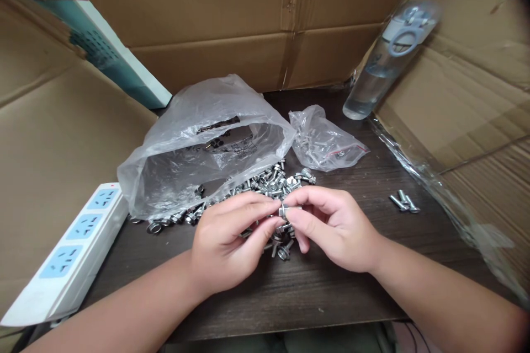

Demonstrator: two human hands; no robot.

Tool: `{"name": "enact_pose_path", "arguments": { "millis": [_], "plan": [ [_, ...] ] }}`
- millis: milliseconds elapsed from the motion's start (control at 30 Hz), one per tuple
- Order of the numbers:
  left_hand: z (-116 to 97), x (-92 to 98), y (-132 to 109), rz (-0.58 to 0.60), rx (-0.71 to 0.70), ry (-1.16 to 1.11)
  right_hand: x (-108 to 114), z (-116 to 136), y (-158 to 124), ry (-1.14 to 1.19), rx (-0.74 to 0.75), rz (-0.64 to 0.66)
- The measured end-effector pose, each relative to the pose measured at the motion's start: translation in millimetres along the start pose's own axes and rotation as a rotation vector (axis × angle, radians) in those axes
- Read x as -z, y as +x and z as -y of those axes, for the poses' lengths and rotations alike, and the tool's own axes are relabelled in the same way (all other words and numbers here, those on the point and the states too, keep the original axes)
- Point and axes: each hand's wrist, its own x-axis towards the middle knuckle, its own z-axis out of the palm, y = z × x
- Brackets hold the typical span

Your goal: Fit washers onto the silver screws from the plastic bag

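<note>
The right grip [335, 229] pinches a small bolt [289, 210] between thumb and fingertips, and the left grip [227, 245] closes on the same bolt from the other side. A heap of bolts [269, 187] lies directly beneath and behind both grips on the worktop [331, 292], beside a clear plastic bag [199, 149], with a smaller bag [323, 140] beyond the right grip.

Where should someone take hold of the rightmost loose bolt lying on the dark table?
Pinch the shank of the bolt from above, finger and thumb on either side. It lies flat on the dark table, apart from the main pile, so its long, narrow body is open to reach.
</note>
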Motion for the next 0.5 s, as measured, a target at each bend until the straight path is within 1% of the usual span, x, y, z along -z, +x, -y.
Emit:
{"name": "enact_pose_path", "arguments": {
  "millis": [167,300,400,500],
  "plan": [
    [-0.2,0.3,1.3,0.034,-0.055,0.001,1.4,1.8,1.4,0.043,-0.073,0.058],
    [-0.8,1.1,1.5,0.05,-0.087,0.049,2.0,0.8,1.1,0.107,-0.119,0.075],
    [-1.1,1.9,1.6,0.05,-0.087,0.067,1.1,0.1,0.3,0.13,-0.115,0.066],
    [-1.4,2.0,2.1,0.044,-0.048,0.036,-1.0,0.2,-1.0,0.105,-0.073,0.029]
  ]
}}
